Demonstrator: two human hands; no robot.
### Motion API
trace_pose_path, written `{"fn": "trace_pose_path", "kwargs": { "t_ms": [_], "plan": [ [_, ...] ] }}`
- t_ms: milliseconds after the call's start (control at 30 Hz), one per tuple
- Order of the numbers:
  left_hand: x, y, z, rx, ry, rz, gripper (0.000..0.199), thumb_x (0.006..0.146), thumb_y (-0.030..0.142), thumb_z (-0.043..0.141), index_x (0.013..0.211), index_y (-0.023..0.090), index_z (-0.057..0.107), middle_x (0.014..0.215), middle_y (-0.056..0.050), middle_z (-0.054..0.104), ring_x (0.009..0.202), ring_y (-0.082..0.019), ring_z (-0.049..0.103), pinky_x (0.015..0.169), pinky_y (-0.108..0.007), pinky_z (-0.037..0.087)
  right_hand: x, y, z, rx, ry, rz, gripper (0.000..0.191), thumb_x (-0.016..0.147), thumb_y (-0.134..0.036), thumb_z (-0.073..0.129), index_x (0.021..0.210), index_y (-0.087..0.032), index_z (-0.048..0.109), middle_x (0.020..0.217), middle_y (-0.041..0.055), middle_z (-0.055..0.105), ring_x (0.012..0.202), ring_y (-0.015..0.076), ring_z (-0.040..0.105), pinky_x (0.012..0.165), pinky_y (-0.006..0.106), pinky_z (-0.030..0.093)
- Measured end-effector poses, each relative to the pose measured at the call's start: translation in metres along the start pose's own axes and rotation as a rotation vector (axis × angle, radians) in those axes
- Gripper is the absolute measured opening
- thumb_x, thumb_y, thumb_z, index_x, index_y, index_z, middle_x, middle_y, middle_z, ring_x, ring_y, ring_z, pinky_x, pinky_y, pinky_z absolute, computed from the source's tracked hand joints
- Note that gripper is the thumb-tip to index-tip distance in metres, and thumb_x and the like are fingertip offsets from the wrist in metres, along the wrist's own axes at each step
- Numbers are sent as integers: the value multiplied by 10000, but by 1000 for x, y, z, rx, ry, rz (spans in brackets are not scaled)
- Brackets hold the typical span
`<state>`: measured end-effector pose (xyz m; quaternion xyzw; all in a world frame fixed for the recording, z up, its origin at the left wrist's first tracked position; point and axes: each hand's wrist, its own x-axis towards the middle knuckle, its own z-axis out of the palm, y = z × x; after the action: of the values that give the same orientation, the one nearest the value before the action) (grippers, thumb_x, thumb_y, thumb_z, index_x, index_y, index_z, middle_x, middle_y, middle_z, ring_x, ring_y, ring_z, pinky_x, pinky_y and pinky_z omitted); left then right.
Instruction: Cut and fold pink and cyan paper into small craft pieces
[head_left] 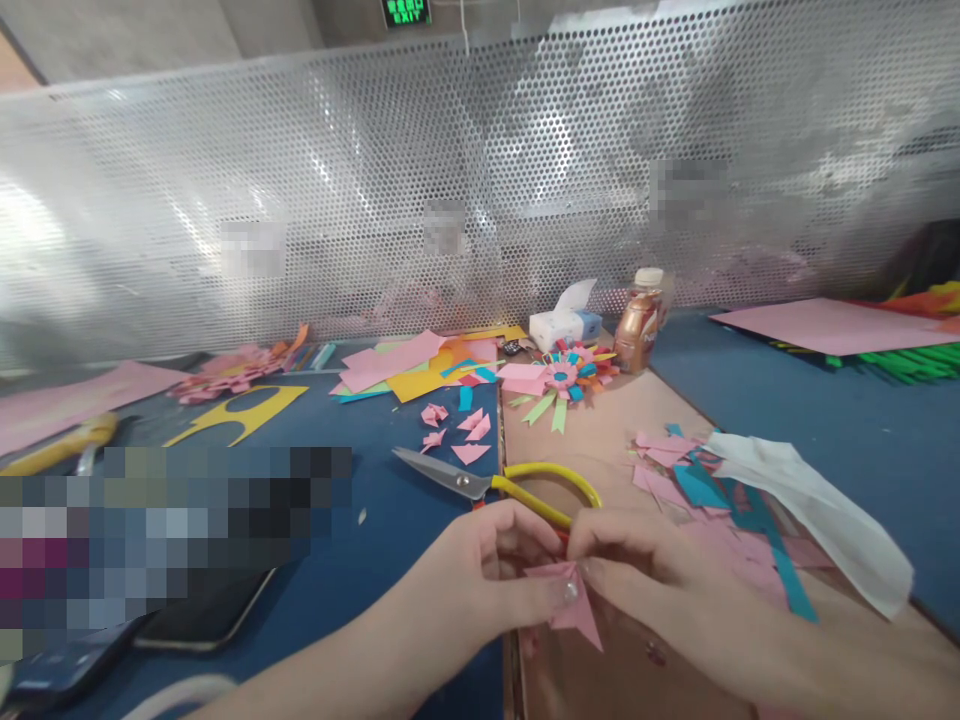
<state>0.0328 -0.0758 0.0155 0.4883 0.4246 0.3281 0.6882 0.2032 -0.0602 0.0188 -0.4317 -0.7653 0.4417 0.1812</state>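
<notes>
A small piece of folded pink paper [579, 622] is pinched between my two hands, its pointed ends hanging below the fingers. My left hand [517, 575] grips it with the thumb laid across the front. From the other side, the fingertips of my right hand [649, 565] press on its upper edge. Just beyond my hands lie scissors [465, 482] with yellow handles, blades pointing left. Several small folded pink paper pieces [474, 426] sit past the blades. Part of the held paper is hidden behind my fingers.
Paper scraps [701, 485] and a white tissue [817, 510] lie right of my hands. Farther back stand a tissue pack [562, 328], a paper flower [561, 374] and a brown bottle [639, 325]. Coloured sheets [397, 362] spread at the back; a dark phone [206, 610] lies left.
</notes>
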Motion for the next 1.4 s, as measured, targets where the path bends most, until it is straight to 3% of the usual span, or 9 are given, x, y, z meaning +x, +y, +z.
{"fn": "trace_pose_path", "kwargs": {
  "t_ms": [200, 1033, 1400],
  "plan": [
    [0, 1, 0, 11, 3, -9, 214, 650, 205, 658, 773, 123, 503, 691, 15, 537, 588, -61, 468, 519, -173, 387, -2, -7, -1, 120, -32, 23, 167, 762, -161, 384, 630, -173, 485, 588, -46, 428, 491, 51, 389, 439, 156, 311],
    [0, -1, 1, 48, 25, -7, 233, 623, 176, 669, 761, 133, 486, 667, 30, 536, 558, -57, 465, 484, -166, 371, 2, 0, 2, 76, -6, -23, 164, 720, -121, 410, 617, -186, 519, 610, -39, 508, 614, 86, 450, 544, 174, 334],
    [-1, -2, 2, 60, 15, 86, 196, 664, 148, 635, 814, 132, 509, 762, 9, 554, 703, -81, 511, 590, -184, 382, 1, 0, 3, 103, 10, -45, 167, 740, -122, 402, 617, -182, 498, 583, -54, 479, 573, 63, 430, 512, 157, 316]
  ]
}}
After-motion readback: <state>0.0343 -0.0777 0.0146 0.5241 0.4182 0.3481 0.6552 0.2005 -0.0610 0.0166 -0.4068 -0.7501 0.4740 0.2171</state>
